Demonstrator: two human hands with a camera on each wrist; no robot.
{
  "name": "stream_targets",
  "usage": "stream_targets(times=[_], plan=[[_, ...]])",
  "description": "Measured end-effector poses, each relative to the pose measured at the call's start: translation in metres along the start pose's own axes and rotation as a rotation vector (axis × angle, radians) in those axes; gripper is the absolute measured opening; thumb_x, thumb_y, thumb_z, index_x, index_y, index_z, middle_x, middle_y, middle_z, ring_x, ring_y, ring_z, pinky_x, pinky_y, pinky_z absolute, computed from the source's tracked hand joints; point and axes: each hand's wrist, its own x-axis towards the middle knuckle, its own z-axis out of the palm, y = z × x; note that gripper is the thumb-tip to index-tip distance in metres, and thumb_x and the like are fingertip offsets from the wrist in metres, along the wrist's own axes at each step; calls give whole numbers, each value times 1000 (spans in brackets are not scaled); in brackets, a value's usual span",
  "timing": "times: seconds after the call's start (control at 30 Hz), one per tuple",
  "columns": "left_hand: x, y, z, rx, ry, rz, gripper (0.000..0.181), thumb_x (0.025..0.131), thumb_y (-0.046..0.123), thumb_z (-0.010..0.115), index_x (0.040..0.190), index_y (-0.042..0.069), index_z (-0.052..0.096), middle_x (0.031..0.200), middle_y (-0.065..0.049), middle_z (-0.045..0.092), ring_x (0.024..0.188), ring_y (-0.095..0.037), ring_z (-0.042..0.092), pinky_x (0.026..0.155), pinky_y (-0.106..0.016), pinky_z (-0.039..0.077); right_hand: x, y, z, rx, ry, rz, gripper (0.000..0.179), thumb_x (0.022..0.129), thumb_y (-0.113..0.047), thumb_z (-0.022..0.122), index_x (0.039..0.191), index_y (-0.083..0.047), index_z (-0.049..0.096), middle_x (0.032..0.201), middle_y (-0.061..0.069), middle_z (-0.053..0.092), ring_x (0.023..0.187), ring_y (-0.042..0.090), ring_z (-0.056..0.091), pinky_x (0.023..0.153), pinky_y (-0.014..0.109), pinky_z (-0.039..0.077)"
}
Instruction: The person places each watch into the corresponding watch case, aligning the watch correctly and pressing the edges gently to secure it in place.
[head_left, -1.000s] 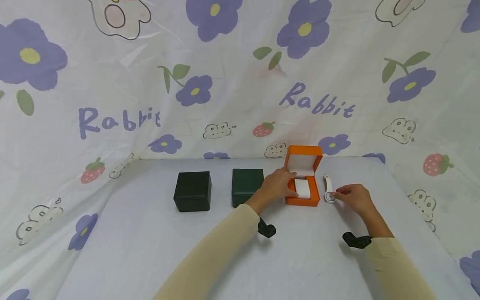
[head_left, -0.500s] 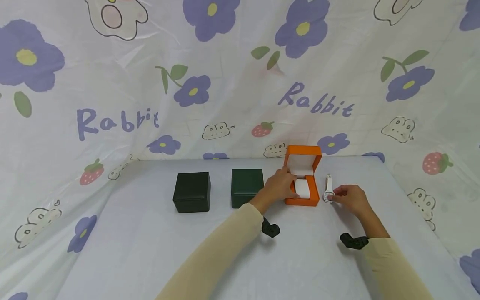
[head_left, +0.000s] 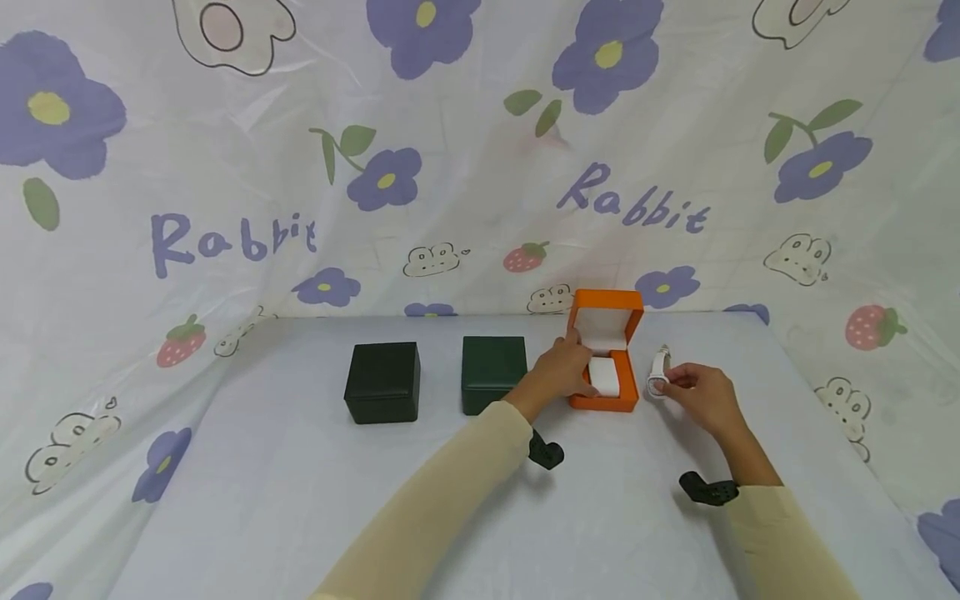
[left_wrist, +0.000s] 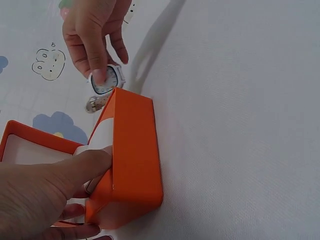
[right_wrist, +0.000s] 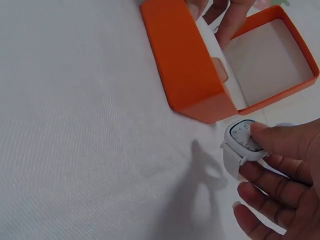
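An orange watch box stands with its lid raised, a white cushion inside it. My left hand grips the box's left side; in the left wrist view its thumb lies at the cushion and the inner edge. To the right of the box, my right hand pinches a white wristwatch between thumb and fingers, the thumb over part of its dial. The watch's strap points toward the back wall, and a shadow falls below it. Part of the strap is hidden by the fingers.
A dark green box with its lid down sits left of the orange one, partly behind my left hand. Farther left is a black box, lid down too. A patterned cloth hangs behind the white-covered table.
My right hand has raised the wristwatch slightly and tilted it, the strap now leaning a little to the right. The left hand stays on the orange box.
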Motion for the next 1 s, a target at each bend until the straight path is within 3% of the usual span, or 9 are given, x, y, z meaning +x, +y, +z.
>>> stream_targets(times=[0.2,0.4,0.57,0.7,0.8,1.0], plan=[[3,0,2,-3,11,-12,59,81,48,84,123,11,68,139,-9,43,107,-19,48,79,-26,54,-4,-10,-3,17,47,-51,35,96,-30,72,108,2,69,103,20,71,96,32,60,69,29,49],[1,-2,5,51,77,54,57,78,51,85,117,12,70,134,-7,50,103,-18,51,76,-25,54,-11,-22,-6,63,87,-73,33,96,-29,73,107,2,69,95,15,74,85,21,65,66,23,51],[-1,-1,5,184,160,155,51,77,53,86,104,13,72,109,0,63,93,-13,56,70,-24,56,-16,-28,-7,114,111,-94,33,96,-29,73,106,2,69,96,16,75,82,14,67,67,18,51],[-2,-1,5,200,192,194,47,76,51,88,99,13,70,89,5,63,81,-9,55,66,-23,53,-17,-32,-7,130,113,-93,35,97,-33,71,107,1,68,99,17,75,84,15,68,70,16,51],[-4,-2,5,195,196,200,52,77,50,87,110,13,70,95,4,65,84,-9,55,72,-22,54,-18,-34,-6,152,106,-76,37,98,-36,69,108,0,67,101,17,75,86,16,67,71,15,51],[-9,-4,10,274,261,236,71,82,53,82,137,13,62,128,2,65,112,-13,59,92,-26,55,-21,-37,-6,162,101,-73,38,99,-37,68,110,-1,67,101,16,74,87,15,65,73,16,52]])
